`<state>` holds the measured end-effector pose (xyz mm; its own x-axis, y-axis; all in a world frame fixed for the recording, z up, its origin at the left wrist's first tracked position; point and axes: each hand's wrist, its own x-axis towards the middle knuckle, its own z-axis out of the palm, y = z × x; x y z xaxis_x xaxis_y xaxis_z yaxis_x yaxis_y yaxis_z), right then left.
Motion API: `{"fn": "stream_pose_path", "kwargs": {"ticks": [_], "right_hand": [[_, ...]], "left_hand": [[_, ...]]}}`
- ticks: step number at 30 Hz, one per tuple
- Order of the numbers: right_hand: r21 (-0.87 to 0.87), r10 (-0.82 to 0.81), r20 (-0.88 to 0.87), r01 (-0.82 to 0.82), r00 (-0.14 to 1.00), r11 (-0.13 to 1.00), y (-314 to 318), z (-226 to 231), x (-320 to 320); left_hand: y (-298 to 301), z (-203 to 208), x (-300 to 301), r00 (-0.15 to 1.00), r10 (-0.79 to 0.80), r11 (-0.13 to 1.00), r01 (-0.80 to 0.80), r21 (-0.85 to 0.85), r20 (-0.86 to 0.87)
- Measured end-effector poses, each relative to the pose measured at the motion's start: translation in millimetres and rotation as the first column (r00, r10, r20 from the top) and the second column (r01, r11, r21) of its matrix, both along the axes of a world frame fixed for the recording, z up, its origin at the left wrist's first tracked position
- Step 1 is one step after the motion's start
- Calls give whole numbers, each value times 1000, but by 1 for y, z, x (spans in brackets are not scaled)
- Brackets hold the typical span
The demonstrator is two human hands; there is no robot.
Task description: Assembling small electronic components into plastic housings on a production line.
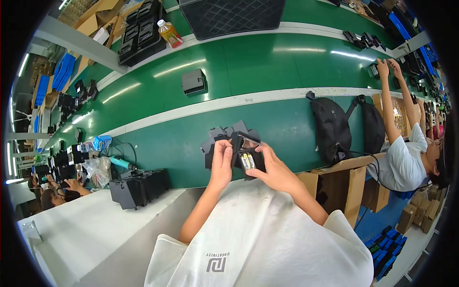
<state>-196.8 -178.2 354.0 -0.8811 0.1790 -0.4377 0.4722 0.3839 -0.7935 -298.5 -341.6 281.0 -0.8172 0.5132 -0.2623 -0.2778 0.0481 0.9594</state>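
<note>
Over the near edge of the green bench, both hands hold a small black plastic case point(235, 152). My left hand point(222, 161) grips its left side, with the thumb on top. My right hand point(275, 170) holds its right side, fingers curled round the corner. Several shiny gold and silver batteries point(247, 161) sit in the case's open compartment, near my right thumb. A clear or reflective panel point(248, 144) shows above them. Just behind lie several dark grey plastic parts point(217, 132) in a loose pile, partly hidden by the case and my left hand.
A black box-shaped unit point(193, 81) sits on the green belt ahead. Black housings point(136, 187) and a teal power screwdriver point(123, 163) lie left. To the right are a black backpack point(331, 126), an open cardboard box point(342, 189) and a co-worker's arms point(389, 98).
</note>
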Motion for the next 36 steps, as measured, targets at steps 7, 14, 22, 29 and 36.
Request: {"fn": "stream_pose_path", "kwargs": {"ticks": [7, 14, 22, 29, 36], "right_hand": [[0, -100, 74, 100, 992, 995, -10, -5, 5], [245, 149, -489, -29, 859, 969, -5, -4, 20], [222, 315, -487, -233, 815, 947, -7, -5, 6], [77, 203, -558, -194, 804, 978, -15, -21, 3], [-231, -203, -18, 193, 979, 953, -23, -33, 4]], "left_hand": [[1, 8, 29, 948, -4, 996, -25, -87, -317], [-16, -5, 25, 999, -48, 997, 49, -66, 21], [-18, 20, 34, 969, -101, 984, 63, 169, 227], [-26, 13, 44, 993, -74, 982, 56, 179, 92], [-39, 4, 50, 963, -80, 970, 15, 244, 259]]}}
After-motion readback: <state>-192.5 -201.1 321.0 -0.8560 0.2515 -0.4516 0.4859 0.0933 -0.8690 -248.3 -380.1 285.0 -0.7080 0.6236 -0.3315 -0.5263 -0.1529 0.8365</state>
